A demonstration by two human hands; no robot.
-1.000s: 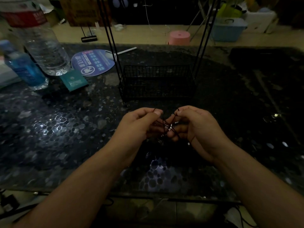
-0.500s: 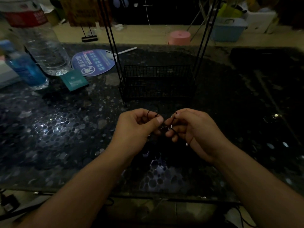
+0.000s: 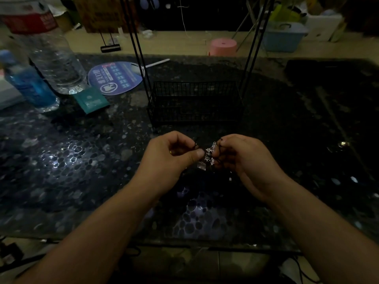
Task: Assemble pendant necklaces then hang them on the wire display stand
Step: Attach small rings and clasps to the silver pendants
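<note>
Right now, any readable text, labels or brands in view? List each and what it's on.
None can be quoted with confidence.
Round fan: large characters, a logo and rows of small print, too blurred to read.
Big bottle: red label with pale print, blurred.
Teal packet: a pale emblem and a line of print, too small.
Blue bottle: no legible label.
Brown board at the back: faint marks, too dark.

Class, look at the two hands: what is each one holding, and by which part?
Left hand pinches the black cord near its end; right hand grips the cord beside the silver pendant.
</note>
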